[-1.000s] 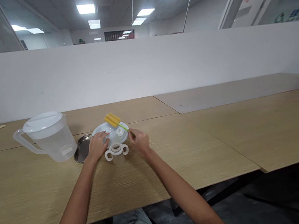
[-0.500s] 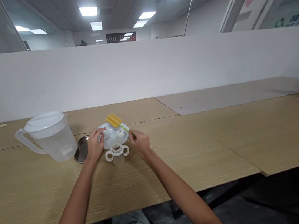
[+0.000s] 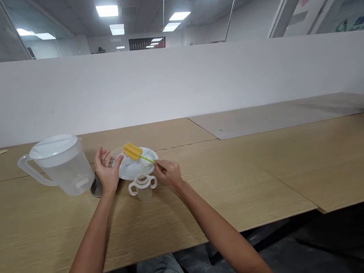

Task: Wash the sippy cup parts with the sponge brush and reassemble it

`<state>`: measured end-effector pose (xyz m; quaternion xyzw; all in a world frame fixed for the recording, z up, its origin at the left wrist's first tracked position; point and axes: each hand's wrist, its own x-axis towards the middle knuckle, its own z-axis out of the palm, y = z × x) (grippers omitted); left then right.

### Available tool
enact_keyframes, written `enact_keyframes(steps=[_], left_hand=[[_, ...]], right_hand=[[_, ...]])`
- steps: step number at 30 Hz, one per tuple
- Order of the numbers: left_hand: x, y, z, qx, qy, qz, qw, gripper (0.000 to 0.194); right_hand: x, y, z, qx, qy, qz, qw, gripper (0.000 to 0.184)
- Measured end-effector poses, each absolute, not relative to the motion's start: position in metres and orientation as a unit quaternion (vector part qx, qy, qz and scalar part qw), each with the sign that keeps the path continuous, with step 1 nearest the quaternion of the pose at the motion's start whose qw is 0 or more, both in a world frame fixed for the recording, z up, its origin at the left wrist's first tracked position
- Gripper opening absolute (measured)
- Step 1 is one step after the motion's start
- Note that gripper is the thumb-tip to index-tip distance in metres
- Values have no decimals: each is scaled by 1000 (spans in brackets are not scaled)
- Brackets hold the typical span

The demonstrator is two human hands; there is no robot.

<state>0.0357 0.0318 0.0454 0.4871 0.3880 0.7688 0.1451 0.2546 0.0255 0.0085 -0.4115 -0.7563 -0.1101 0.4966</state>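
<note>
Across the wooden tabletop (image 3: pixel 243 182), I have my right hand (image 3: pixel 169 173) pinched narrow on the green handle of a yellow sponge brush (image 3: pixel 132 151), its head over a white plate (image 3: pixel 137 167), my left hand (image 3: pixel 107 170) spread wide at the plate's 9 o'clock edge, and a two-handled sippy cup (image 3: pixel 143 187) at 6 o'clock.

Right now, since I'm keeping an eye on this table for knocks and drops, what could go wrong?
The two-handled cup stands just in front of the white plate, close to the right hand, so that hand could probably knock it over. The thin green handle of the sponge brush, pinched in that hand, might slip and drop the yellow sponge onto the plate.
</note>
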Motion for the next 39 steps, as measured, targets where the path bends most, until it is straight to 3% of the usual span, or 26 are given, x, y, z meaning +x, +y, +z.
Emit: enact_keyframes(steps=[4, 7, 12, 20, 28, 35, 39], left_hand=[[36, 41, 39, 337, 351, 798, 355, 67], [35, 43, 39, 281, 331, 800, 416, 54], [29, 42, 44, 266, 339, 815, 389, 48], [26, 43, 43, 304, 352, 811, 355, 27], [24, 38, 37, 439, 460, 721, 276, 69], [36, 27, 41, 562, 453, 664, 197, 51], [38, 27, 43, 569, 414, 662, 257, 44]], right_hand=[[254, 24, 8, -398, -761, -98, 503, 34], [254, 24, 9, -400, -760, -88, 505, 33], [253, 25, 10, -436, -734, -57, 518, 33], [254, 22, 5, -347, -806, -104, 468, 32], [258, 23, 3, -316, -821, -133, 456, 30], [256, 21, 3, -332, -799, -138, 482, 29], [256, 24, 1, -364, -776, -88, 508, 31]])
